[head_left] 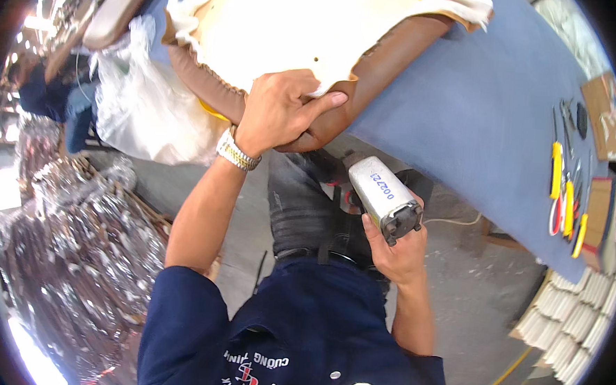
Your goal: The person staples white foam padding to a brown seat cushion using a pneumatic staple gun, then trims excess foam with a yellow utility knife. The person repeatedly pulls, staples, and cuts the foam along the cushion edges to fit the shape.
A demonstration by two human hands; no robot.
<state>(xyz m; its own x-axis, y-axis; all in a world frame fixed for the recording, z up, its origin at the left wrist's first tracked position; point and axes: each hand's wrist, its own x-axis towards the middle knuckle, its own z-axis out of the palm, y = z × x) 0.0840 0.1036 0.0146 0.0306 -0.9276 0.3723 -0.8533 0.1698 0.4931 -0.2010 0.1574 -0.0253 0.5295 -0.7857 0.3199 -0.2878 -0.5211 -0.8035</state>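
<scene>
Brown upholstered cushion (pixel 274 41): set at the near edge of a blue-topped worktable (pixel 465 117), pale side up, with one corner projecting past the edge toward the body.

Nearest the body: right hand (pixel 402 253), with fingers wrapped around a silver-bodied pneumatic gun (pixel 378 182) — thumb beside the black end cap (pixel 402 224), other fingers partly hidden by the casing. Apart from the cushion in this view, just below its projecting corner; nose too dark to make out.

Farther out: left hand (pixel 281 111), with a metal-link wristwatch (pixel 237 150) at the wrist. Bent and closed over the projecting corner, with thumb extended to the right and a firm hold on the edge of the brown cover (pixel 399 54) and the white lining (pixel 325 89); some fingertips not visible. Along the cushion's left side, cover gathered into pleats. On top, a pale panel (pixel 261 23) with small dark holes.

At the table's right: yellow-handled hand tools (pixel 556 171), loosely side by side, near a cardboard box (pixel 606 117). Left of the cushion: translucent plastic bag (pixel 149 107). Lower and farther off — plastic-wrapped bundles (pixel 74 271) to the left, white stacked bundles (pixel 570 311) to the right. At far left: another person (pixel 45 98) in dark clothing.
</scene>
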